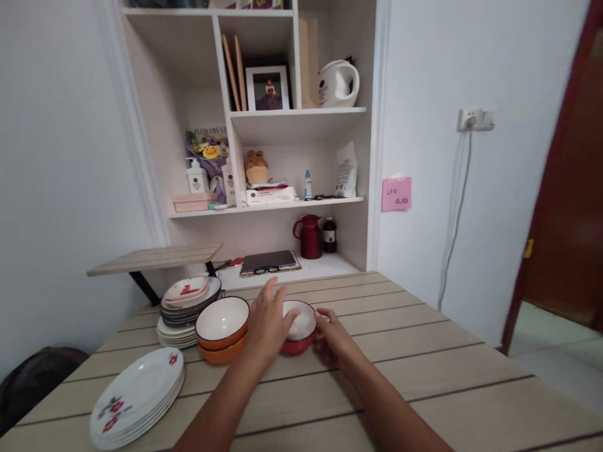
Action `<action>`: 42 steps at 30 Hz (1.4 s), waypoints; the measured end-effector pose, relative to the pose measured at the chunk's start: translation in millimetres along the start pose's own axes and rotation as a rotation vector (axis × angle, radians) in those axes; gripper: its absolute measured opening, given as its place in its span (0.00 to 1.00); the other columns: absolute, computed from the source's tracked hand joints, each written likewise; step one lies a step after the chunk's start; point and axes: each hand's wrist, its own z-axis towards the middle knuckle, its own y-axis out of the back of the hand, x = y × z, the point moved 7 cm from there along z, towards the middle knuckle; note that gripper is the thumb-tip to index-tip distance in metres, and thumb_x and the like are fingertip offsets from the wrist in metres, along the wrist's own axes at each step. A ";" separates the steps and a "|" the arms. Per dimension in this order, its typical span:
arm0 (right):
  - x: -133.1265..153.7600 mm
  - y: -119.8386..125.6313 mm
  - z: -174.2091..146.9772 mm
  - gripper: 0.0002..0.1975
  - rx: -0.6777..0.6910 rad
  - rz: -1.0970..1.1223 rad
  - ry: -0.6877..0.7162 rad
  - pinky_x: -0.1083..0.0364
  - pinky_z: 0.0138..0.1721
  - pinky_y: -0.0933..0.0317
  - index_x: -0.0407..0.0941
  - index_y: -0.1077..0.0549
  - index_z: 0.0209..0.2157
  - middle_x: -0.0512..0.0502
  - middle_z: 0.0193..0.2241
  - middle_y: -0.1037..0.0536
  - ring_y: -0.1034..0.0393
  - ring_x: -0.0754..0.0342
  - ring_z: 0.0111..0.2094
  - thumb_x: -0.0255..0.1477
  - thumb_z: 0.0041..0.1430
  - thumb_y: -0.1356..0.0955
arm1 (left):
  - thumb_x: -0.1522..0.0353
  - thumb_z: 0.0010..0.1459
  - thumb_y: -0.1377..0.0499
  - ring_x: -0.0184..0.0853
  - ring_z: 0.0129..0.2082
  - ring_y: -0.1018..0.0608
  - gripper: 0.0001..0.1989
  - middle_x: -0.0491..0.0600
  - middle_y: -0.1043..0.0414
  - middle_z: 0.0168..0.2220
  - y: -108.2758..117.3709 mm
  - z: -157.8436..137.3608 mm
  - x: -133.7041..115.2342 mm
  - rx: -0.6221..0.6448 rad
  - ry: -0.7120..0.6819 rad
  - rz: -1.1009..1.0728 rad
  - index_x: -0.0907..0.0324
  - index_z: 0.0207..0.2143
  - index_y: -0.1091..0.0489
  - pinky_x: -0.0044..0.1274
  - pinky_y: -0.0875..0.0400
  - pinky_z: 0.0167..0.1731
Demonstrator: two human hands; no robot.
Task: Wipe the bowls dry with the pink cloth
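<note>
Pale slatted boards form the surface (pixel 424 342), with a white shelf unit (pixel 273 130) behind it. Stacked orange bowls (pixel 222 339) stand just left of the left hand (pixel 269 315); flowered plates (pixel 141 386) lie nearer the camera. Round and upright, mouth facing up, the red bowl (pixel 305 325) sits between both hands. Left fingers spread open beside it; the right hand (pixel 335 334) bends its fingers at the right rim, grip unclear.
</note>
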 end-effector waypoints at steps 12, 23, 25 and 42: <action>0.2 -2.5 -6.9 0.08 0.060 0.101 -0.037 0.64 0.12 0.49 0.48 0.34 0.45 0.54 0.27 0.28 0.37 0.62 0.14 0.37 0.71 0.37 | 0.75 0.54 0.37 0.47 0.62 0.27 0.24 0.56 0.33 0.66 -4.7 -9.8 34.8 0.338 -0.187 0.360 0.55 0.54 0.23 0.33 0.34 0.59; -3.5 -4.4 -3.5 0.09 0.061 0.082 -0.006 0.64 0.11 0.48 0.46 0.32 0.43 0.53 0.25 0.28 0.37 0.60 0.15 0.36 0.72 0.40 | 0.77 0.43 0.28 0.49 0.73 0.46 0.49 0.57 0.53 0.75 -25.0 -15.1 29.9 0.369 -0.315 0.384 0.51 0.67 0.39 0.46 0.54 0.69; -6.6 -4.4 -2.2 0.12 0.059 0.062 -0.003 0.64 0.11 0.48 0.45 0.31 0.40 0.53 0.24 0.29 0.36 0.60 0.16 0.38 0.72 0.40 | 0.77 0.46 0.30 0.46 0.72 0.43 0.42 0.54 0.43 0.72 -35.8 -14.1 25.2 0.395 -0.396 0.331 0.50 0.64 0.34 0.44 0.57 0.70; 4.6 -51.7 -45.7 0.53 0.404 0.379 0.120 0.50 0.46 0.31 0.52 0.41 0.66 0.45 0.44 0.17 0.22 0.45 0.44 0.36 0.41 0.17 | 0.78 0.60 0.48 0.43 0.49 0.18 0.23 0.54 0.19 0.50 -62.6 -67.4 38.6 -0.140 -0.520 0.151 0.58 0.55 0.25 0.35 0.23 0.51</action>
